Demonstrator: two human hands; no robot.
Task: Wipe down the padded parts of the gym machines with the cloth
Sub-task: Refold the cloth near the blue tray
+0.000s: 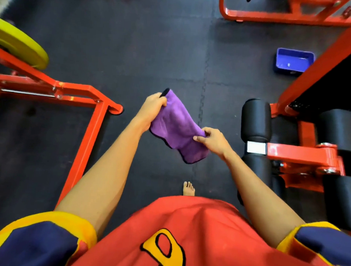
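A purple cloth with a dark hem hangs stretched between both hands above the dark floor. My left hand grips its upper corner. My right hand pinches its lower right edge. To the right stands a red machine with black padded rollers: one upright roller close to my right hand, another roller below it, and larger black pads further right. Neither hand nor the cloth touches a pad.
A red machine frame with a yellow weight plate stands at the left. A blue plastic tub sits on the floor at the upper right, beyond it another red frame. My bare foot stands on the rubber mat floor.
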